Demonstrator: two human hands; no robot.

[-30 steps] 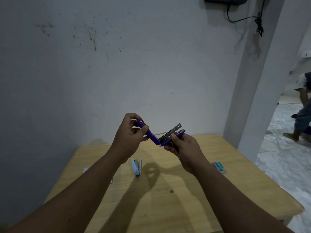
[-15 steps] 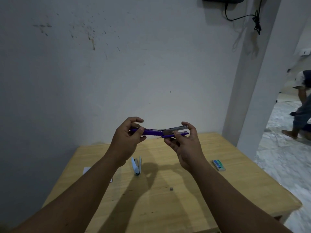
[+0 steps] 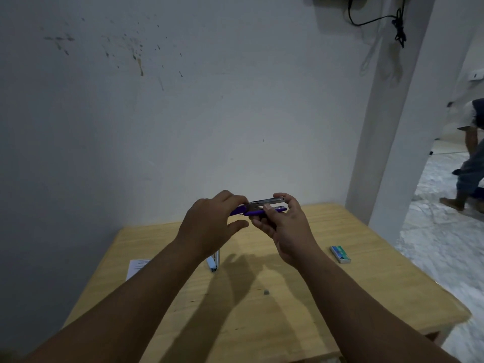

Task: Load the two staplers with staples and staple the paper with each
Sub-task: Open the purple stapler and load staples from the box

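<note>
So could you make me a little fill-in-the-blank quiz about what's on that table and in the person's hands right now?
1. The stapler held up in both hands is ____ in colour.
2. The small box of staples lies on the wooden table, on the person's ____ side.
3. The other stapler, light blue, rests on the ____.
4. The sheet of paper lies near the table's ____ edge.

Missing words: purple; right; table; left
</note>
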